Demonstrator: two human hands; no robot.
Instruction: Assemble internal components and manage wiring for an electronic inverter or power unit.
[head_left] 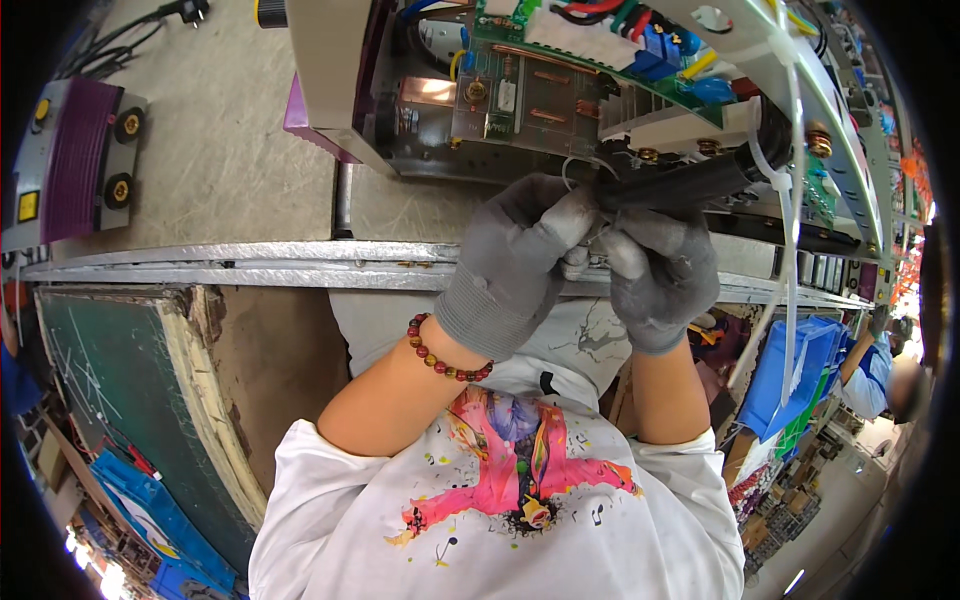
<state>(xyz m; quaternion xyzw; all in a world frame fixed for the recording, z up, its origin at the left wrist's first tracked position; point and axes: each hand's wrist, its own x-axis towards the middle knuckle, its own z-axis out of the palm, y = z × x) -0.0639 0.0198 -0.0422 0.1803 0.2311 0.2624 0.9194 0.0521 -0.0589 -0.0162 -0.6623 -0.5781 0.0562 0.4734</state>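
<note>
Okay, we have both hands in grey knit gloves, raised together at the front edge of the desk (pixel 200 160). Our left hand (pixel 520 255) curls its fingers round the near end of a black cable (pixel 690 182) and pinches it; a red bead bracelet (pixel 440 355) sits on that wrist. Our right hand (pixel 655 275) closes just beside it, fingertips touching the left ones, gripping something small we cannot make out. The cable runs up right into an open metal chassis (pixel 470 110) with a green circuit board (pixel 620 45). White zip tie (pixel 790 230) hangs down right. Purple-faced unit (pixel 75 155) stands far left. Blue bins (pixel 800 375) lower right
</note>
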